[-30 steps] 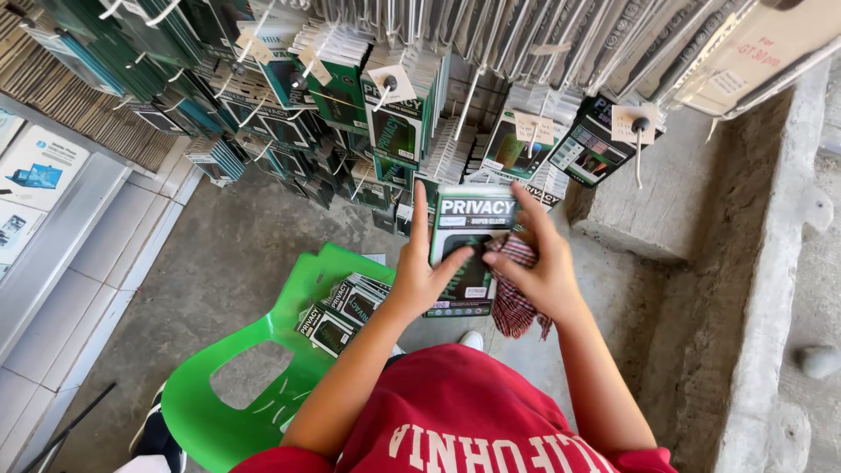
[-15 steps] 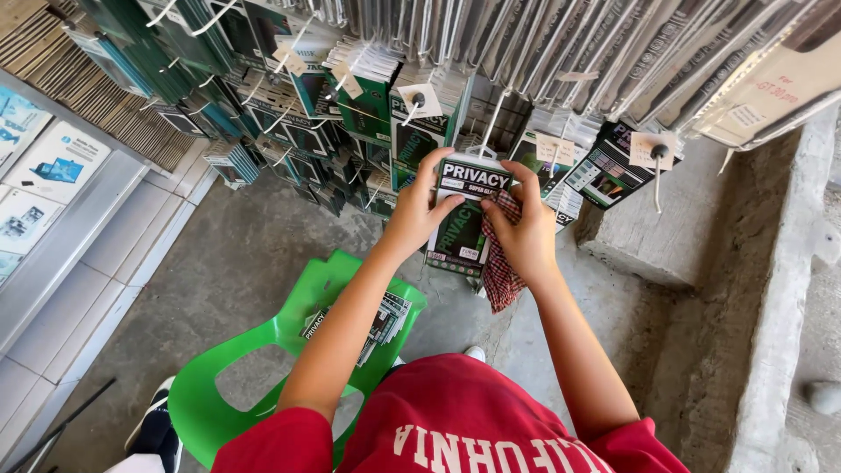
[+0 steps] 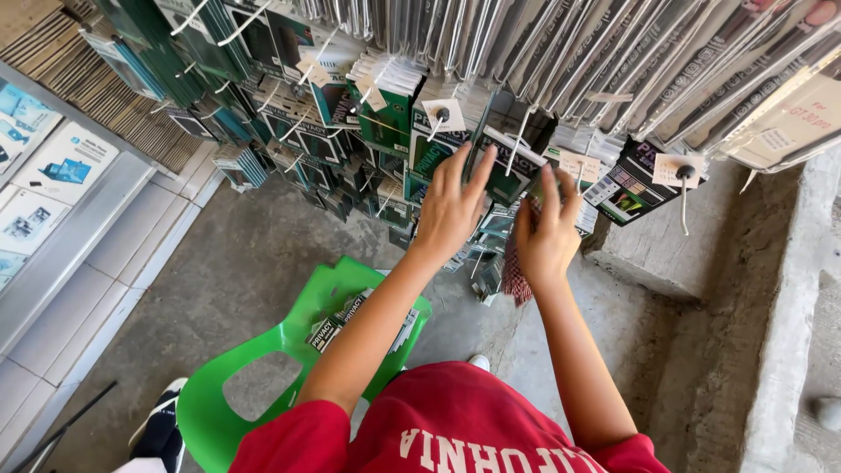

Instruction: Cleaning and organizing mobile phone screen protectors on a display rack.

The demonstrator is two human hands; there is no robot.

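**Green-and-black packet at the hook rack: slip risks**

Head view. Green-and-black flat packet (image 3: 501,162) sits edge-on at 12 o'clock of the left hand (image 3: 451,210), up among the hanging rows, near a white hook (image 3: 523,131). Left hand: fingers spread and extended, fingertips on the packet's lower edge; whether the thumb pinches it from behind cannot be told. Right hand (image 3: 547,236), at 3 o'clock of the left: fingers partly curled, a red checked cloth (image 3: 515,278) bunched under the palm and hanging toward 6 o'clock; fingertips reach up to the packet's right side.

Judgement: contact looks light and fingertip-only, so the packet could tilt and drop to the concrete floor (image 3: 228,254). The cloth fills the right palm, which limits a corrective pinch and could snag a neighbouring hook or its paper tag (image 3: 581,164). Adjacent packets hang closely packed; a sideways nudge might knock one loose.

At 7 o'clock, well apart, a green plastic chair (image 3: 263,350) carries a loose stack of similar packets (image 3: 337,322), partly behind the left forearm; an arm brush could scatter them.
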